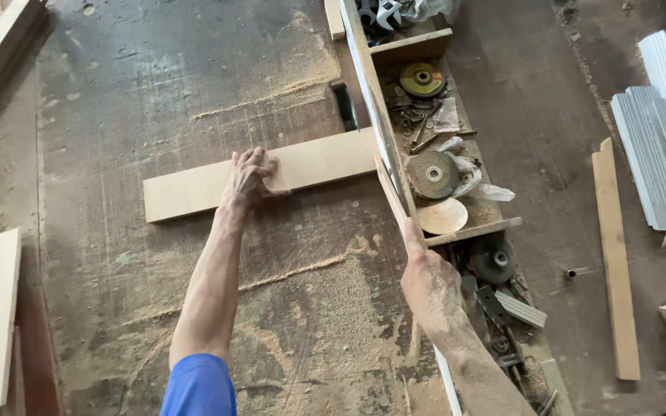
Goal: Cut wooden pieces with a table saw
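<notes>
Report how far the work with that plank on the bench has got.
Done: sawdust trails lie across the bench. In hand: left hand presses flat on the plank, whose far end meets the white-edged rail; right hand grips that rail. Left: no fastener or cutting tool touches the plank.

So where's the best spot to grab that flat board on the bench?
Probably the board's free left end, from above: it lies flat, its right end butts the upright panel, and the left hand already presses its middle. Fingers could wrap over the long far edge, which looks clear.
</notes>
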